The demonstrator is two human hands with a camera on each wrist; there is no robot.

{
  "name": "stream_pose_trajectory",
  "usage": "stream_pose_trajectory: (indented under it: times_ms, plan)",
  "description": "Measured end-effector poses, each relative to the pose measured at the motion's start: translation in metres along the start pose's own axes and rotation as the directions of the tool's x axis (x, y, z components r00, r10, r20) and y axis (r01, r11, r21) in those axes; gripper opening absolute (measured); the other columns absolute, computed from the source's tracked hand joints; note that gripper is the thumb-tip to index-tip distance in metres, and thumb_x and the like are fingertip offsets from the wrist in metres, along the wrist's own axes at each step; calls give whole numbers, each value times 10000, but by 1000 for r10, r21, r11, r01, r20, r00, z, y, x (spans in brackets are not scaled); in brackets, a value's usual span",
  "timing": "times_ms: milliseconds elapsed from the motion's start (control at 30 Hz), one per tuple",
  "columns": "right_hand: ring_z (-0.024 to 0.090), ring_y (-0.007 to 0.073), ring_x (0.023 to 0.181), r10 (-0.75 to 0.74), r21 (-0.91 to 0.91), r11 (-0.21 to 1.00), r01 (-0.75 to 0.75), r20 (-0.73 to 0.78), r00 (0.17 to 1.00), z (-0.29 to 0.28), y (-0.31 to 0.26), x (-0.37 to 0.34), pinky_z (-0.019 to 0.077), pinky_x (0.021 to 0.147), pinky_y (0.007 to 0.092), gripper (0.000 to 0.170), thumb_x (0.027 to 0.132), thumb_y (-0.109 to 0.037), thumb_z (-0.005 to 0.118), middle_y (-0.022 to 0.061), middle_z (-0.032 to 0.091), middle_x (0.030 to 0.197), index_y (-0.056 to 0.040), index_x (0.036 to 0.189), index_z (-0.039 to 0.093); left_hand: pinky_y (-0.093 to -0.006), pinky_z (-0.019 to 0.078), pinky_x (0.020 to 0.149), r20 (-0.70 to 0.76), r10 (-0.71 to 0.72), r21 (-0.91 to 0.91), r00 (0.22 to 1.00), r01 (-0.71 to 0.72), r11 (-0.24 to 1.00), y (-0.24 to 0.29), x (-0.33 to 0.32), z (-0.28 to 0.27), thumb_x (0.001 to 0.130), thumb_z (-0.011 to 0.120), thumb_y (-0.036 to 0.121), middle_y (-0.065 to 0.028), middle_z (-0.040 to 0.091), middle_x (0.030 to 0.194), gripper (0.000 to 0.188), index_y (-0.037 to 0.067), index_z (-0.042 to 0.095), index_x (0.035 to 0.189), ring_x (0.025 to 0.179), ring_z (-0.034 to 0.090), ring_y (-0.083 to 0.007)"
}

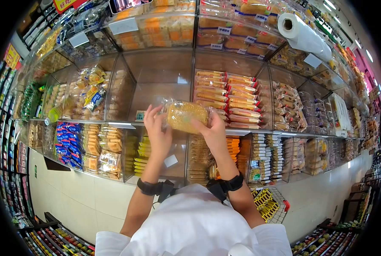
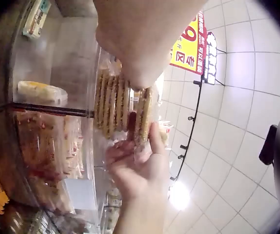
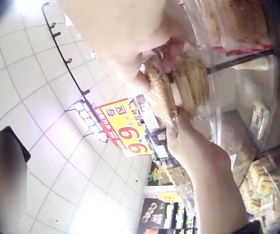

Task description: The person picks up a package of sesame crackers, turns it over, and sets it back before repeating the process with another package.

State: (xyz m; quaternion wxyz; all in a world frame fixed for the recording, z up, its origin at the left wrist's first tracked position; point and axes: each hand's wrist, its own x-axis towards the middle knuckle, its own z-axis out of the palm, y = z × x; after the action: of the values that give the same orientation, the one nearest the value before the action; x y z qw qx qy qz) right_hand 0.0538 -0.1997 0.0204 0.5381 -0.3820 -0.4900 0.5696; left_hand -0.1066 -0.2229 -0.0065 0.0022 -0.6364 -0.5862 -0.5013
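A clear-wrapped sesame biscuit pack [image 1: 184,116] is held up between both hands, in front of a shelf bin with a bare floor. My right hand [image 1: 212,131] grips its right end, thumb on the front face. At the left end, my left hand [image 1: 156,130] has its other fingers spread upward. Seen from the left wrist, the pack [image 2: 144,119] stands edge-on, its far end between the right hand's [image 2: 137,168] thumb and fingers. In the right wrist view, the left hand's [image 3: 193,146] thumb and fingertip pinch the pack's [image 3: 160,95] lower end.
Behind the pack, similar stacked packs [image 2: 111,105] sit on the upper shelf. Red-wrapped sticks [image 1: 241,100] fill the bin to the right; blue packets [image 1: 70,138] lie lower left. A plastic bag roll [image 1: 303,34] stands at upper right. A shopping cart [image 1: 270,205] is behind on the right.
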Motion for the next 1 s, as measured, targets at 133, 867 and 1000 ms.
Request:
stream_pose_trajectory:
  times_ms: [133, 867, 1000]
  plan:
    - [589, 121, 861, -24, 6, 1000, 24, -9, 1000, 1, 0, -1, 484, 742, 248, 413, 754, -101, 687, 90, 602, 984, 46, 1090, 497, -430, 268, 1008, 12, 12, -34, 1000, -11, 999, 2, -2, -3, 670, 554, -87, -105, 492, 1163, 366, 33, 549, 1016, 1219, 360, -341]
    - [448, 258, 1104, -318, -630, 766, 128, -199, 927, 9, 3, -4, 360, 935, 371, 708, 631, -280, 781, 178, 455, 1154, 35, 1156, 424, -362, 361, 961, 540, -381, -329, 750, 605, 725, -42, 27, -6, 653, 775, 305, -278, 434, 1249, 962, -98, 224, 1331, 1175, 442, -310]
    - [511, 270, 1037, -121, -515, 857, 15, -173, 977, -1, 18, 5, 404, 883, 351, 749, 649, -355, 757, 189, 511, 1110, 55, 1171, 411, -344, 353, 969, 626, -322, -387, 710, 641, 662, -38, 35, -9, 677, 757, 308, -290, 438, 1235, 956, -136, 207, 1320, 1173, 441, -301]
